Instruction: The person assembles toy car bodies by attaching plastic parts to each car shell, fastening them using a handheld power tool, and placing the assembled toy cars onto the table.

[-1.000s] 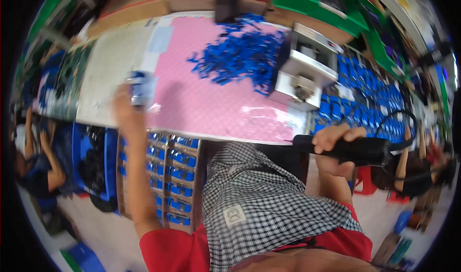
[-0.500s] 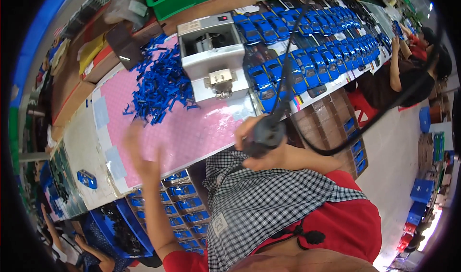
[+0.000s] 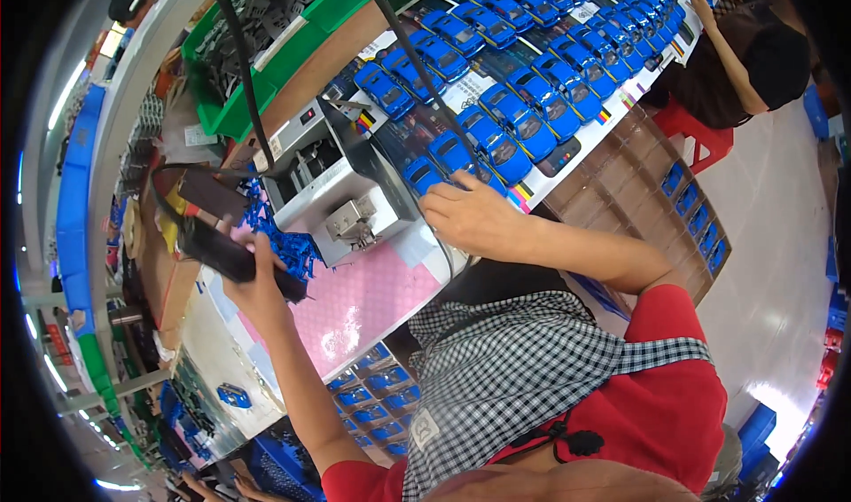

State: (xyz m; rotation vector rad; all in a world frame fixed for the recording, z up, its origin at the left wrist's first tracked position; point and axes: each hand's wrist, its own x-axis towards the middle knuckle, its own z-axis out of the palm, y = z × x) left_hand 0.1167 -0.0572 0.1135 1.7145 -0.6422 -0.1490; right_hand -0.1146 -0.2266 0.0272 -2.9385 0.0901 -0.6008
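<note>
A black corded hand tool (image 3: 222, 252), long and rounded, lies in the closed grip of my left hand (image 3: 257, 280) above a pile of small blue strips (image 3: 297, 245). My right hand (image 3: 470, 218) reaches to the near row of blue toy cars. Its fingers are bent over the near end of the end car (image 3: 424, 176), and the hand partly hides the contact. Several more toy cars (image 3: 510, 112) stand in slanting rows beyond it. Between my hands sits a grey and white machine (image 3: 341, 209) with an open top and a metal block on its front.
Pink matting (image 3: 372, 294) covers the bench before me. A green bin (image 3: 292, 76) of grey parts stands at the back left. One toy car (image 3: 233, 396) lies apart at left. Trays of cars (image 3: 377, 400) sit below the bench edge. A co-worker (image 3: 745, 67) is at far right.
The black tool has passed from my right hand to my left, which has carried it toward the blue strips. My right hand has moved onto the toy cars. The view has turned.
</note>
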